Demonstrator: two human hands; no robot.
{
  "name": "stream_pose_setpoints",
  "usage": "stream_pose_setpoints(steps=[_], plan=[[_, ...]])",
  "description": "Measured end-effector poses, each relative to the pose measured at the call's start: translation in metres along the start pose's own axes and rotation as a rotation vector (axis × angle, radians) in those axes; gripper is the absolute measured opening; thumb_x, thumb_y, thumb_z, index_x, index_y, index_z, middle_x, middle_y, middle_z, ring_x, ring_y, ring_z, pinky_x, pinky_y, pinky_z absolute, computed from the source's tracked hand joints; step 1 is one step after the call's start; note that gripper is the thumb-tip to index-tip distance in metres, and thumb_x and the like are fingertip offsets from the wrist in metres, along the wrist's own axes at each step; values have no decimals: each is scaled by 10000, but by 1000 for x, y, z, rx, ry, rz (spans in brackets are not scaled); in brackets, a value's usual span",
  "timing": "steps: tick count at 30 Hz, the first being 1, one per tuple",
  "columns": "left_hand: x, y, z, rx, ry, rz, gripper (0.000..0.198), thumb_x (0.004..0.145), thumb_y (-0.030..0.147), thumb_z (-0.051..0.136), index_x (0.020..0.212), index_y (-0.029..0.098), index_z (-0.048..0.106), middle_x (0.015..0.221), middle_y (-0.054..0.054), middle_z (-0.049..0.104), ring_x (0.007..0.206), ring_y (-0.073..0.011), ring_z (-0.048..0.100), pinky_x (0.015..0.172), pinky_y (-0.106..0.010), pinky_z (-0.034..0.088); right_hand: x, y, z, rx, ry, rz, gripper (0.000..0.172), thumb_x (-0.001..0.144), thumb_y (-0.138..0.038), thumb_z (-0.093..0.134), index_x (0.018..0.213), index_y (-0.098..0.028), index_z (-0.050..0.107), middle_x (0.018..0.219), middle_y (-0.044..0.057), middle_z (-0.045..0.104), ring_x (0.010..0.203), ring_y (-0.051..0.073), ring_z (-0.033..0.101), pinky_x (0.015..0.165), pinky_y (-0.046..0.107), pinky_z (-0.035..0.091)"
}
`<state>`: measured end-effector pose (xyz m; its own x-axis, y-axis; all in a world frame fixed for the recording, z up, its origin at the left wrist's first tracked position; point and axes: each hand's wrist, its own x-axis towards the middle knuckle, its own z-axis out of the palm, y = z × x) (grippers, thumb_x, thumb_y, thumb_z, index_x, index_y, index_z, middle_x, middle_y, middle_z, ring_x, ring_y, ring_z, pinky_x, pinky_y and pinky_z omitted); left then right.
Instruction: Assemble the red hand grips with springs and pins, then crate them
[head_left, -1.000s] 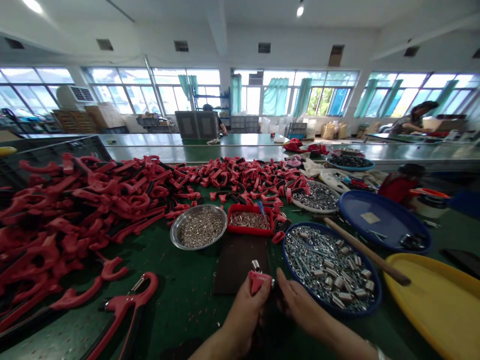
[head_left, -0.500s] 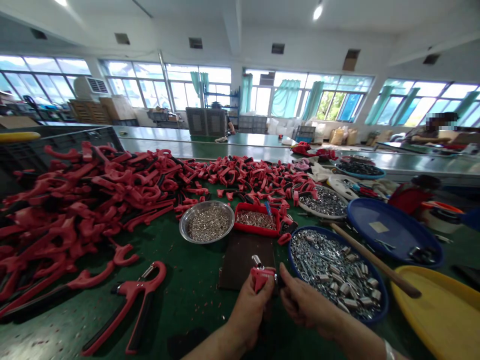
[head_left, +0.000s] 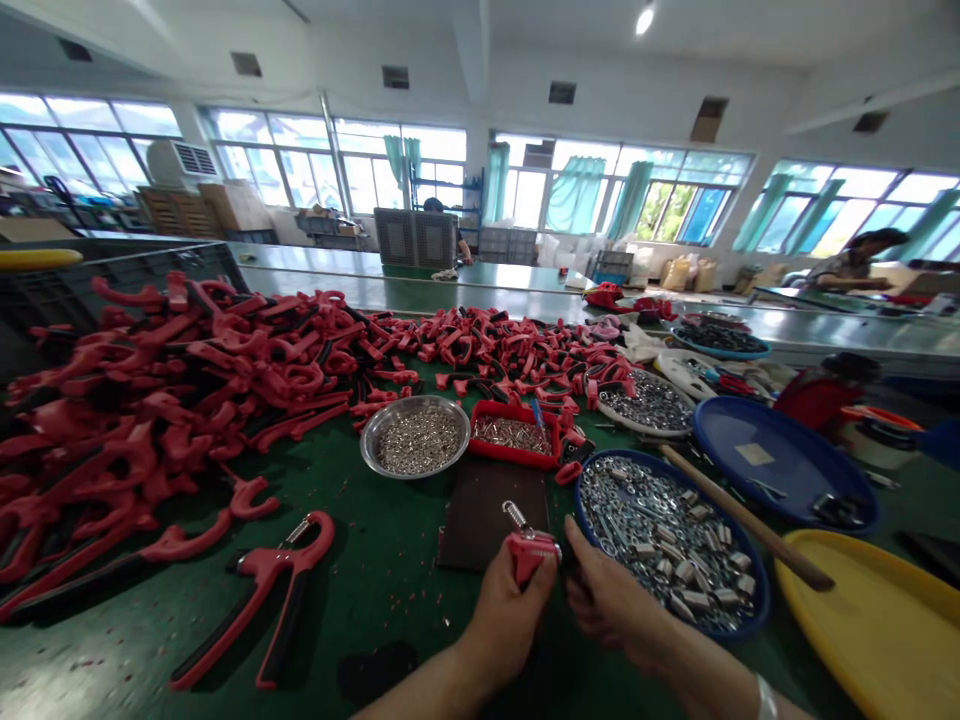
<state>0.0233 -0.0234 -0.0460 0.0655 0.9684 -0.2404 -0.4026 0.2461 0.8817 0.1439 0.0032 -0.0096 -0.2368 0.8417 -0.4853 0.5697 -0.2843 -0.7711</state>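
Observation:
My left hand (head_left: 510, 620) is shut on a small red plastic part (head_left: 529, 553) with a threaded metal bolt (head_left: 514, 515) sticking up and to the left from it. Close beside it, my right hand (head_left: 611, 600) reaches toward that part, its fingertips at the part's right end; whether they hold anything there is hidden. Just behind my hands lies a dark rectangular board (head_left: 491, 515). A blue tray of steel nuts and bolts (head_left: 671, 540) sits against my right hand. A red-and-black plier-like handle (head_left: 262, 590) lies to the left.
A large heap of red-and-black handles (head_left: 187, 390) covers the green bench (head_left: 390, 610) at left. A steel bowl of bushings (head_left: 416, 440), a red tray of pins (head_left: 514, 435), a wooden stick (head_left: 750, 520) and a yellow tray (head_left: 862, 620) stand around. A co-worker (head_left: 851, 270) sits far right.
The bolt in my left hand now tilts further to the left, and my right hand has shifted slightly up toward the red part. The view has drifted a little.

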Motion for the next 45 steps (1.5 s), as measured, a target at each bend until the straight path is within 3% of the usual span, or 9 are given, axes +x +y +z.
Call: stream_pose_setpoints(steps=[7,15,17,21,27,32,38,42,45], plan=[[3,1,-2,-215,-119,-321,548,524,545,723,821,185,435,530,101,361,394,-17,268,388,-152,149,1,27,-4,-660,452,-664,385,874,-446,247,801,-184,519,728,76,582,647,187,528,568,274,355],[1,-7,0,45,-35,-102,530,598,558,670,910,173,480,507,91,396,413,-40,300,394,-175,207,3,11,2,13,-33,7,568,834,-629,45,596,-214,353,471,-54,303,395,100,321,400,227,271],[1,-2,-2,-33,-75,-148,544,604,552,671,940,171,475,528,92,390,415,-33,287,393,-167,196,-5,12,-3,-14,-17,-67,571,833,-631,56,622,-211,381,497,-35,363,431,111,371,430,235,308],[0,5,-3,-159,-149,-240,581,570,515,714,974,176,472,556,96,368,410,-20,276,390,-155,180,-17,21,-6,-359,339,-466,446,822,-569,285,799,-189,518,691,67,553,645,194,520,618,318,393],[-2,4,0,28,-118,-105,602,644,561,634,1066,164,471,516,92,381,406,-34,295,384,-163,220,-12,16,-2,-213,99,-179,605,867,-551,12,552,-213,403,447,-16,373,384,122,364,399,244,321],[-2,11,-1,-145,-119,-228,642,557,532,711,1027,167,470,557,95,371,411,-18,276,388,-155,175,-10,18,-3,-474,425,-466,533,830,-609,205,766,-191,529,690,69,569,627,190,529,572,290,371],[2,8,-2,-18,-41,-169,589,566,596,667,925,175,464,491,105,363,394,-31,291,382,-163,204,-2,19,3,-355,205,-288,677,878,-542,7,614,-187,520,514,29,514,474,152,497,465,251,356],[2,9,-2,-99,-95,-261,578,532,590,689,856,185,435,518,108,374,378,-13,274,375,-154,182,-6,14,-1,-502,456,-516,502,855,-517,276,811,-148,614,718,74,623,635,179,549,545,252,386],[1,11,-1,-40,-96,-223,558,538,593,684,819,186,424,542,94,422,363,-9,282,364,-159,198,-10,12,-4,-470,380,-469,614,884,-482,158,613,-165,608,543,38,583,485,144,497,434,226,358]])
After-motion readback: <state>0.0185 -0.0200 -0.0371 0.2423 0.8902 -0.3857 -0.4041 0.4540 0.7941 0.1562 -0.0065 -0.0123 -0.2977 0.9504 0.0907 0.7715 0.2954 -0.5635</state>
